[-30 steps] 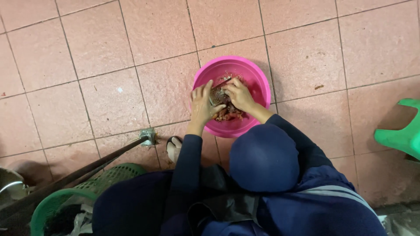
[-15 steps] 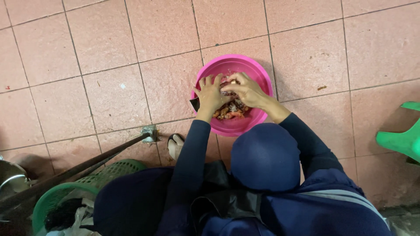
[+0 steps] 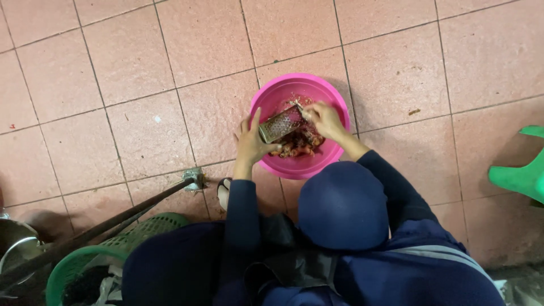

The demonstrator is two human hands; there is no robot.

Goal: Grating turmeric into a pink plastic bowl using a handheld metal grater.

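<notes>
A metal grater (image 3: 280, 123) lies tilted over the pink plastic bowl (image 3: 334, 96), just above the middle of the frame, with a heap of reddish-brown shreds (image 3: 298, 144) in the bowl beneath it. The left hand (image 3: 251, 143) clasps the lower left end of the grater, fingers spread upward along the bowl's left rim. The right hand (image 3: 323, 118) is closed around something small pressed against the grater's upper right end; what it grips is too hidden to tell. The two hands stand apart, one at each end of the grater. The bowl sits on a floor of pinkish-red tiles (image 3: 141, 85) with dark grout lines. Below the bowl, the person's dark blue head covering (image 3: 343, 205) and dark blue sleeves fill the lower middle of the frame. A dark pole (image 3: 113, 218) slants toward the lower left from a small metal fitting (image 3: 194, 177) on the floor. A green slotted basket (image 3: 127, 243) is at the lower left, and part of a green plastic stool (image 3: 521, 170) shows at the right edge.
</notes>
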